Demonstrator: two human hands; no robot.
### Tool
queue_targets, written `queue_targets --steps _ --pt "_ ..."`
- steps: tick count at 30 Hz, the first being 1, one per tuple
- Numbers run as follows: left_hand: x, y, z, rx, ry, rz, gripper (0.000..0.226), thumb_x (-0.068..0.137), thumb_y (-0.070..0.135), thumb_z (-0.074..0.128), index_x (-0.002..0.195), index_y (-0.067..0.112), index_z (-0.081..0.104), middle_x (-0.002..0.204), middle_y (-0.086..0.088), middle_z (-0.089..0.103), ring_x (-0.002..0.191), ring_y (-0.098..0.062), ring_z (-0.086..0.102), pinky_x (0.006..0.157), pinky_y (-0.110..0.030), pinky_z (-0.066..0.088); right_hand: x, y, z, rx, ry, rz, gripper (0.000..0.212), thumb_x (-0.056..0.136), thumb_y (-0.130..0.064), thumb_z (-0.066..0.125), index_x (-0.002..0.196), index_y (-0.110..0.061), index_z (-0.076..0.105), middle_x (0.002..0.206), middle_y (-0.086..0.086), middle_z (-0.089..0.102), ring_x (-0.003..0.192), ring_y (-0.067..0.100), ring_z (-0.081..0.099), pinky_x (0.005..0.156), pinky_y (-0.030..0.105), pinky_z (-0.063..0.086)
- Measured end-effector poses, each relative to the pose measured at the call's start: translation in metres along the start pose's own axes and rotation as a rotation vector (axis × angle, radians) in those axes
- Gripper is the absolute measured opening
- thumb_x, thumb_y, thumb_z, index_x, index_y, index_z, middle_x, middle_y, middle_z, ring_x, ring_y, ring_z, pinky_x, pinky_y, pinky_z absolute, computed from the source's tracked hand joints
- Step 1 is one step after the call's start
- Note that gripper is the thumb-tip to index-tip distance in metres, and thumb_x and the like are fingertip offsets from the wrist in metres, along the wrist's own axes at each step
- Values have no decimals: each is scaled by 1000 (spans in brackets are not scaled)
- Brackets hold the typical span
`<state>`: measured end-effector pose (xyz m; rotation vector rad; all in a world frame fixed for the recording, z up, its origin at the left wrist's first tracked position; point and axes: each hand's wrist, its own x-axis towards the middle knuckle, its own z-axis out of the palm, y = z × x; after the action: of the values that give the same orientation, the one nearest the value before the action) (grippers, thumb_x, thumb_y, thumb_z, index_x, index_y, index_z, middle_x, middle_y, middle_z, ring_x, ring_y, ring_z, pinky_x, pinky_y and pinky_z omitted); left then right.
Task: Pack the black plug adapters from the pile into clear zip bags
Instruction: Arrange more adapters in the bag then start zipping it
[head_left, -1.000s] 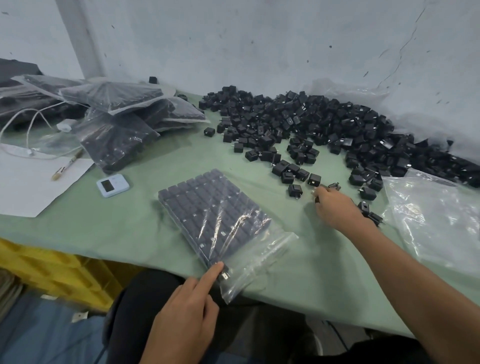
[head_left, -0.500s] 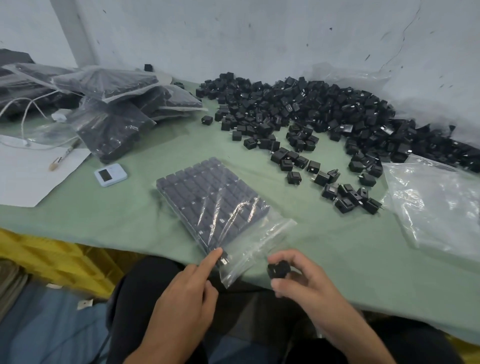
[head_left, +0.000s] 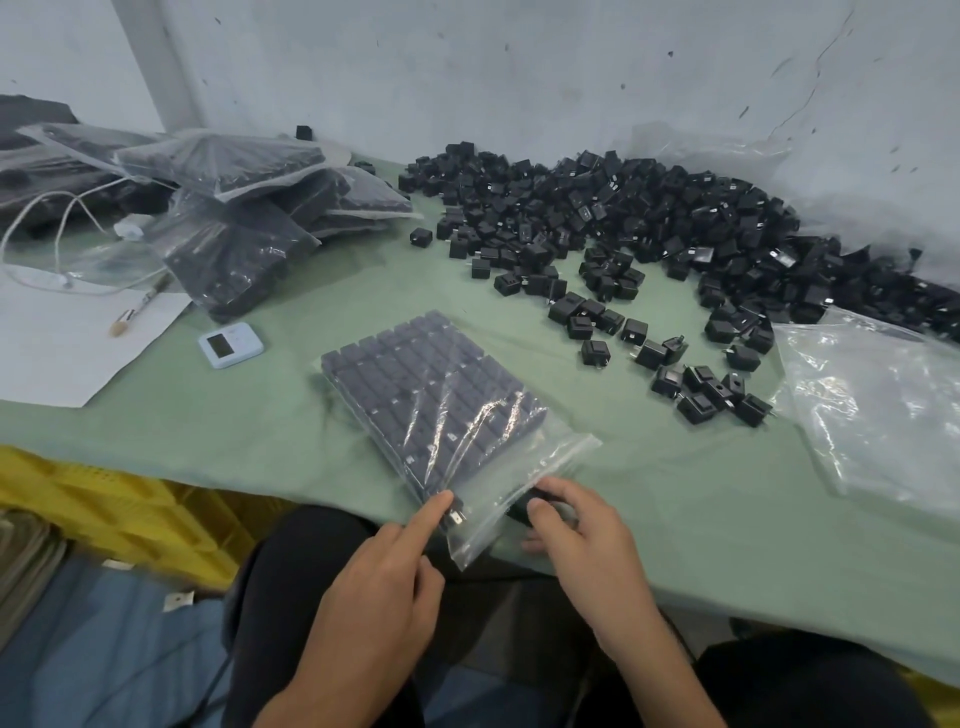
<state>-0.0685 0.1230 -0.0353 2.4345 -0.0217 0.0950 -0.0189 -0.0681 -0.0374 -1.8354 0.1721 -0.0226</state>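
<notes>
Nearest, the left hand (head_left: 374, 587) lays a straight index finger (head_left: 434, 514) on the open mouth of the part-filled zip bag (head_left: 441, 405), while the right hand (head_left: 582, 535) grips one black adapter (head_left: 522, 506) at that mouth. Farther back on the table (head_left: 675, 519), the loose pile (head_left: 649, 218) lies against the wall (head_left: 519, 78).

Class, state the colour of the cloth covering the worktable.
The cloth is pale green; the head view, the only one, shows it clearly.
</notes>
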Motion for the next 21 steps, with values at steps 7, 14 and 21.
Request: queue_targets --steps 7,14,21 --pt "1 -3 3 -1 2 2 68 98 26 49 149 58 20 93 16 48 88 -5 51 77 -30 49 6 1 5 -475 -96 -313 20 92 -28 65 110 -35 63 105 -23 57 92 -4 58 78 11 45" --pt "0 -5 5 2 8 29 71 98 26 48 147 63 11 93 16 46 88 -7 50 76 -27 47 1 -3 33 -359 -23 -307 17 97 -35 57 81 -31 60 84 -12 62 79 2 58 68 23 42" --pt "-2 -6 6 38 1 51 72 98 30 47 147 61 4 92 14 44 86 -8 49 73 -26 45 10 -1 28 -476 -206 -260 26 97 -40 52 120 -36 64 106 -19 50 98 1 55 84 18 41"
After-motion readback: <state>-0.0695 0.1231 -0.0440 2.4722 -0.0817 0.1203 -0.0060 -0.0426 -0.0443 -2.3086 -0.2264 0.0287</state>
